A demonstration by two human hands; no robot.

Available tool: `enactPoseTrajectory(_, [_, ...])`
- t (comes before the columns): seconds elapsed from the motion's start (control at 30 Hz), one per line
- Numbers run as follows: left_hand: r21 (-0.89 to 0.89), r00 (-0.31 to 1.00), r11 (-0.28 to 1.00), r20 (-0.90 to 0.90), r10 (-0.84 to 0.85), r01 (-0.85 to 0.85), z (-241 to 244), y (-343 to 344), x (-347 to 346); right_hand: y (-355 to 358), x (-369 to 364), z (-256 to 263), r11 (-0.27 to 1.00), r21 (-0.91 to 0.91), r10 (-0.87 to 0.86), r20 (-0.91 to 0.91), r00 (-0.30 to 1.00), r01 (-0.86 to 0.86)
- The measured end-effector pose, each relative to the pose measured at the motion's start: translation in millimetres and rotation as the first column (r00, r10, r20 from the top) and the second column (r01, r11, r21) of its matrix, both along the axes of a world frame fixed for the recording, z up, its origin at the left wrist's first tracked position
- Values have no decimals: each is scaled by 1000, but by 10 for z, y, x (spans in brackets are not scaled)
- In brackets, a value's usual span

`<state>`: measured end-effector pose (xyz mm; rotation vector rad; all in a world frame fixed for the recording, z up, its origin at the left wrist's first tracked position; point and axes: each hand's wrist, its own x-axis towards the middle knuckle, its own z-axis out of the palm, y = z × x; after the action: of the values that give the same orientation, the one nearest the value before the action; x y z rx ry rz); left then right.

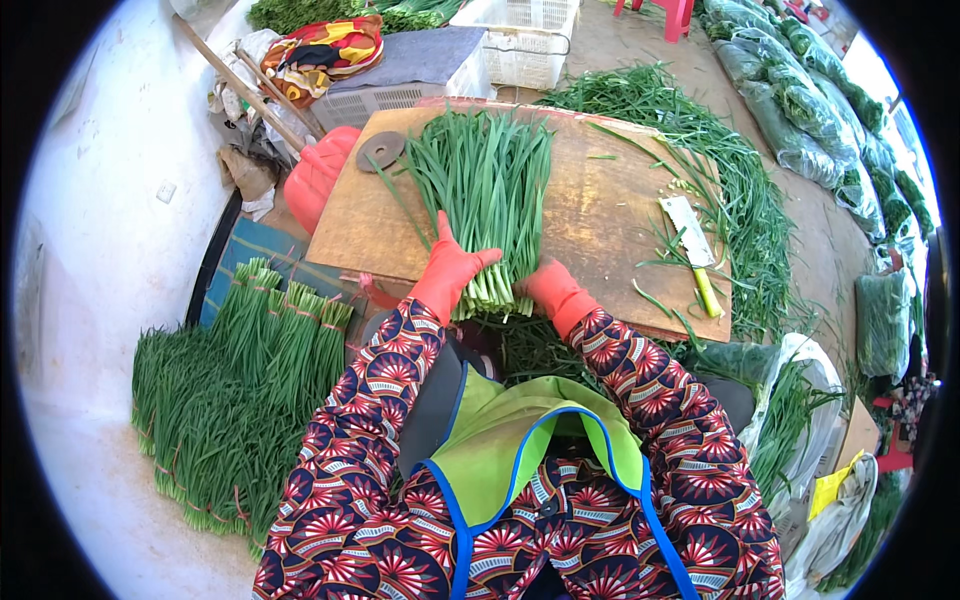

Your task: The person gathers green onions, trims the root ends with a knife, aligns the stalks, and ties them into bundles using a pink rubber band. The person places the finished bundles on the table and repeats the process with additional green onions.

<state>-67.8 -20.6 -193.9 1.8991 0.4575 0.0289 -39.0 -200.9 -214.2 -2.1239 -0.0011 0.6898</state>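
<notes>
A thick bunch of garlic chives (pixel 484 187) lies on a worn wooden board (pixel 600 217), its pale cut stem ends towards me at the near edge. My left hand (pixel 454 270), in an orange-red rubber glove, holds the left side of the bunch, thumb across the stems. My right hand (pixel 556 294), in a matching glove, touches the right side near the stem ends; its fingertips are partly hidden. A flat metal disc with a centre hole (pixel 381 151) lies left of the leaves. A serrated-edged knife (pixel 691 234) with a yellow handle rests at the board's right side.
Tied chive bundles (pixel 225 397) are heaped on the floor at left. Loose leaves (pixel 739 217) pile beyond the board's right edge. A red plastic container (pixel 319 180) and white crates (pixel 525 56) stand behind. Bagged greens (pixel 802 97) line the right; an open plastic bag (pixel 806 390) sits nearer.
</notes>
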Motion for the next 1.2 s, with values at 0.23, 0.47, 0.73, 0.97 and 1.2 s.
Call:
enactPoseTrajectory(0.23, [35,1000,999,7,18,-19,-99,38,12,-269,286,491,910,349,-50,-444,895,224])
enactPoseTrajectory(0.47, [54,999,998,23,29,-30,-142,30,36,-296,261,695,896,405,-13,-383,924,180])
enactPoseTrajectory(0.73, [64,999,998,29,25,-27,-182,38,44,-620,934,2170,653,733,-218,-59,974,190])
enactPoseTrajectory(0.97, [127,997,989,-18,78,-75,-135,95,-15,-729,1193,1876,828,558,-267,312,912,52])
enactPoseTrajectory(1.2, [125,997,989,-25,78,-75,42,-84,-28,-879,762,-439,938,-344,-6,120,993,47])
